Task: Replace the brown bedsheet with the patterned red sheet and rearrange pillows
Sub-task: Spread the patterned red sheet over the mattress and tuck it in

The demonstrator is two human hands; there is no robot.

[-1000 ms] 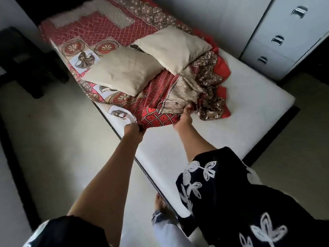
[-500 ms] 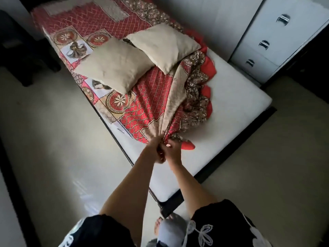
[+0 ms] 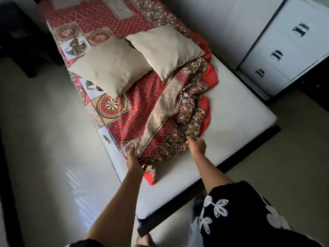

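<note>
Patterned red sheet [image 3: 142, 111] bunched over far and left bed, near edge gripped by left hand [image 3: 132, 157] and pinched by right hand [image 3: 196, 145], two beige pillows [image 3: 114, 65] atop, bare white mattress [image 3: 236, 111] near and right, drawer unit [image 3: 284, 50] far right cut off, left side dark.

The room is dim, and the corners of the view fall into heavy dark shadow, strongest at the left. Soft daylight falls on the white mattress [image 3: 236, 111] and makes it the brightest part. On the glossy floor [image 3: 53, 157] there is a pale striped reflection, like light through a window. The metal handles of the drawer unit [image 3: 288, 56] give small glints. The wide lens bends straight lines near the edges. Everything looks slightly soft, without sharp detail.
</note>
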